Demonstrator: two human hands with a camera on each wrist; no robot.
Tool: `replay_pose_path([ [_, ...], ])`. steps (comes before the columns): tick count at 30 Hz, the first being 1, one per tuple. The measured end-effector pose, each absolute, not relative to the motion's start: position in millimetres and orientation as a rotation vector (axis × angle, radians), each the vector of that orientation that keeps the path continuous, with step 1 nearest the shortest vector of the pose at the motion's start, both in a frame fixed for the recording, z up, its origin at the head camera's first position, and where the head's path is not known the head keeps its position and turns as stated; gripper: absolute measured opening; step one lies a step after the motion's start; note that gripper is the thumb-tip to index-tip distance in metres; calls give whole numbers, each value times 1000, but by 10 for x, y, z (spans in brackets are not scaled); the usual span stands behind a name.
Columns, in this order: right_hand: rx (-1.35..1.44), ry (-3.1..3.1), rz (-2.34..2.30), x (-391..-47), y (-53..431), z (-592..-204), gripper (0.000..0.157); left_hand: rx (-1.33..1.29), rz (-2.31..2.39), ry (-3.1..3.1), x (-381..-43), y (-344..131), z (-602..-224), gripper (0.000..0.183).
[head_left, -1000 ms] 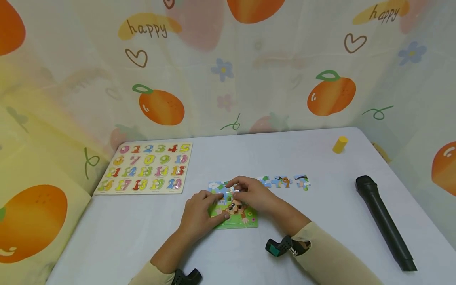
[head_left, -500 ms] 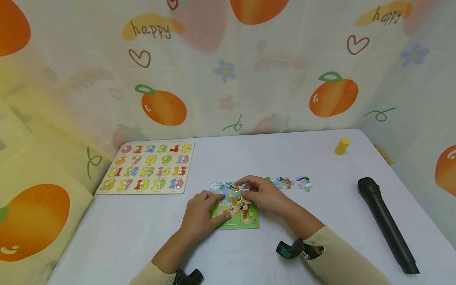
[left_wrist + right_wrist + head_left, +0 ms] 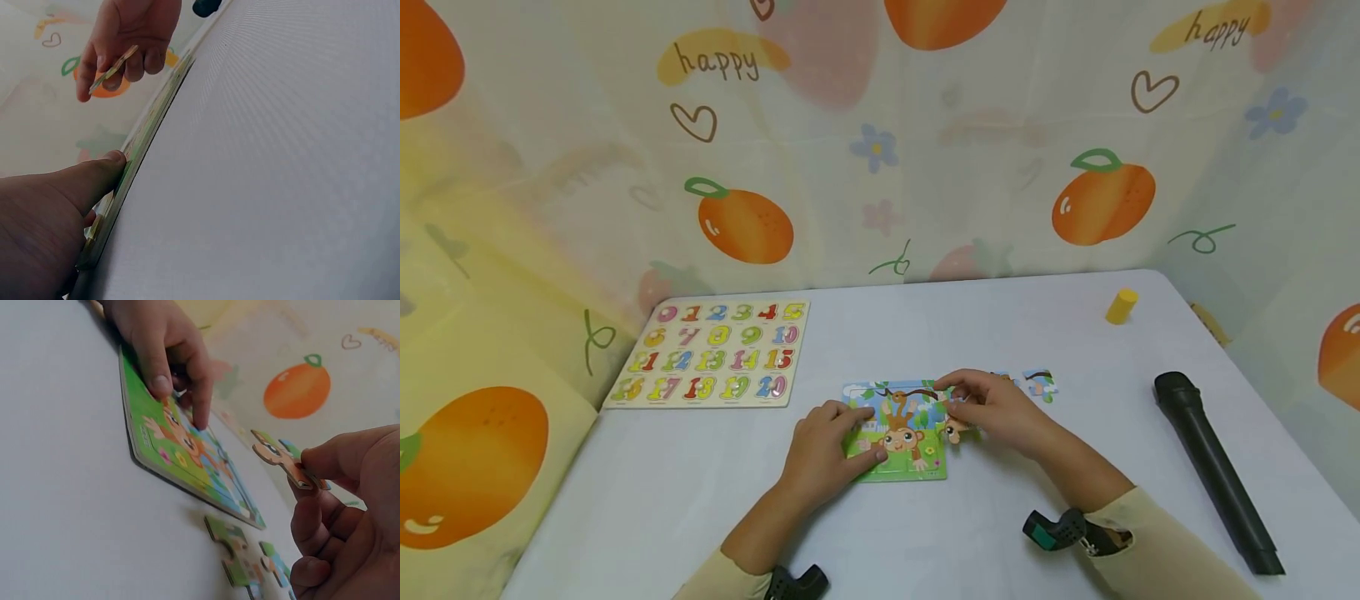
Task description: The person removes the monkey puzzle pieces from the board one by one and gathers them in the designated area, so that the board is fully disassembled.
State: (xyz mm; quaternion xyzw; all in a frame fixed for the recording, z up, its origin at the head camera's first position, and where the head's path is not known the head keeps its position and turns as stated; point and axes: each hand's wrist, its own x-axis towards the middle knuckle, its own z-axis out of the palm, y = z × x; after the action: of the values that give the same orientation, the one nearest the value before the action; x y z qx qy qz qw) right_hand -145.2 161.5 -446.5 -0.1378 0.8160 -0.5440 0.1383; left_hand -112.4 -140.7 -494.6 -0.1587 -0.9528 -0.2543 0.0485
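A jigsaw puzzle board with a green border and a monkey picture lies on the white table. My left hand rests on its left side. Thumb and forefinger press on the picture, as the right wrist view shows, and the other fingers of that hand are curled. Just off the board's right edge, my right hand pinches a puzzle piece with part of a monkey's face. In the right wrist view the piece is up off the table, between thumb and fingers.
Loose puzzle pieces lie behind my right hand, partly covered by it. A number board lies at the back left. A yellow cylinder stands at the back right, and a black microphone-shaped tube lies along the right side.
My right hand has moved right, from over the board to past its right edge, carrying the monkey-face puzzle piece. More of the picture now shows. My left hand has stayed in place.
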Motion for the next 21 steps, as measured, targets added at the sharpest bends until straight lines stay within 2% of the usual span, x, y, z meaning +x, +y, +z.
replay_pose_path([
  [10, -387, 2388, -1562, -1406, 1930, -4447, 34, -493, -769, -2896, -1137, -1406, -4945, 60],
  [21, -285, 2547, -1364, -1362, 2258, -4514, 29, -480, -754, -2911, -1137, -1405, -4928, 61],
])
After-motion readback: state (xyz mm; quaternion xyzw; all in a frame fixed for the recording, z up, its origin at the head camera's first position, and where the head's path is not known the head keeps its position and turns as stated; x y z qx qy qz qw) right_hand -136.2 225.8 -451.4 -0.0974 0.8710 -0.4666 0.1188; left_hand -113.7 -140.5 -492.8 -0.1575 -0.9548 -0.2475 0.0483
